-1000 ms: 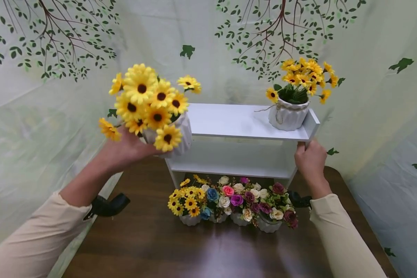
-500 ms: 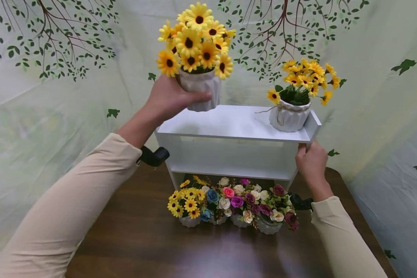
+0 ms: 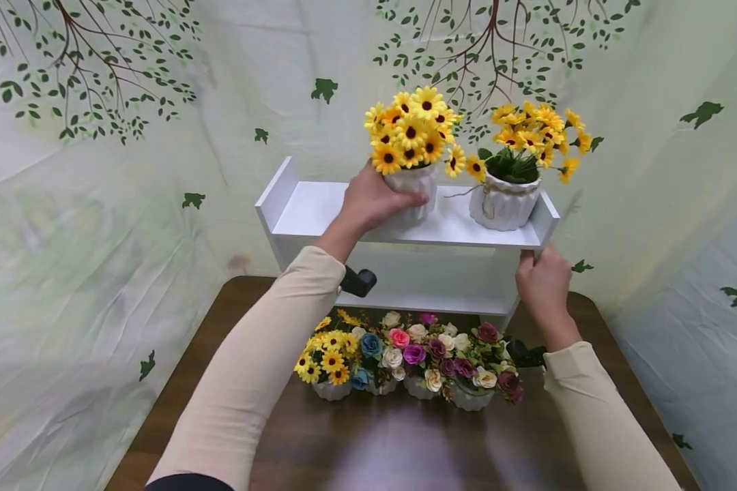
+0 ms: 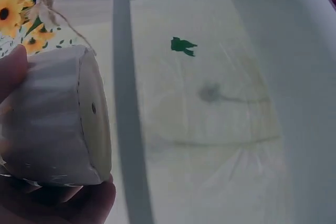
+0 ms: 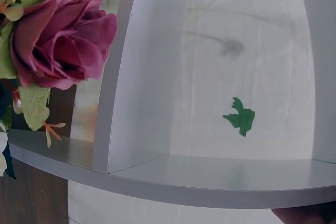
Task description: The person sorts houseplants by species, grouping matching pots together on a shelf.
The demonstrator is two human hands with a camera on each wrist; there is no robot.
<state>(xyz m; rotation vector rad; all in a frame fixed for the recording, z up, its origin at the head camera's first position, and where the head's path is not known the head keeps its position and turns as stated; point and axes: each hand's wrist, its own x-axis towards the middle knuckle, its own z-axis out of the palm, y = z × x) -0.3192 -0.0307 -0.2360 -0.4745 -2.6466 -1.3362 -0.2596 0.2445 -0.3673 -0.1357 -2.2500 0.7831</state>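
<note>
My left hand (image 3: 374, 199) holds a white flowerpot (image 3: 414, 183) of yellow sunflowers, thumb across its front, at the middle of the white shelf unit's top board (image 3: 313, 204). In the left wrist view the pot (image 4: 47, 119) shows its underside, with a small dark hole, so it is raised off the board. A second white pot (image 3: 503, 204) of sunflowers, tied with twine, stands at the top board's right end. Below that end, my right hand (image 3: 545, 286) grips the unit's right side with curled fingers. Only a little of the right hand (image 5: 307, 216) shows in the right wrist view.
Several potted flowers stand in a row before the unit on the brown table (image 3: 368, 443): small sunflowers (image 3: 328, 358), blue roses (image 3: 371, 346), purple roses (image 3: 414, 354) and maroon roses (image 3: 488, 333). The middle shelf (image 3: 430, 299) lies behind them. A leaf-printed curtain (image 3: 233, 88) hangs at the back.
My left hand has lifted the sunflower pot from the left, carried it rightward, then lowered it towards the top board near the other pot. The right hand keeps its grip on the unit.
</note>
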